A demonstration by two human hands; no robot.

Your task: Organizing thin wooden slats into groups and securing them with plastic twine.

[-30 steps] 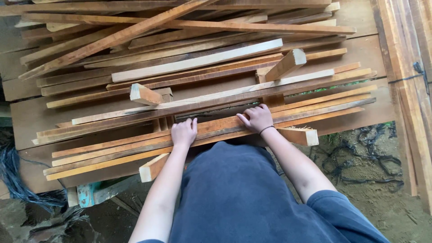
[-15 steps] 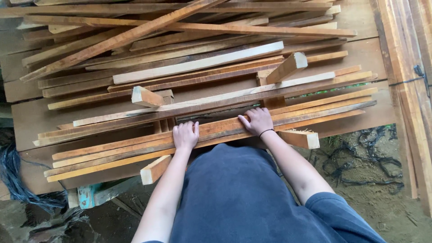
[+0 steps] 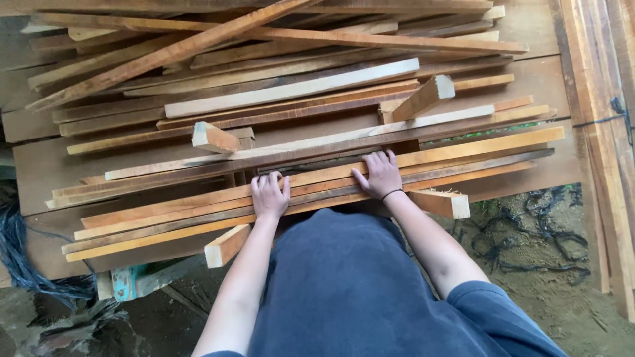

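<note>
Rough-sawn, matt orange-brown wooden slats (image 3: 317, 178), paler raw wood on the cut block (image 3: 225, 244) at 7 o'clock, soft matt navy cloth shirt (image 3: 350, 291).

- It is an outdoor wood yard or a simple carpentry place.
- Many rough-sawn wooden slats (image 3: 291, 89) lie in a loose pile on wide planks (image 3: 40, 175).
- More long boards (image 3: 595, 99) are stacked at the right.
- Under them is bare earth ground (image 3: 562, 291) with black cords (image 3: 529, 231).
</note>
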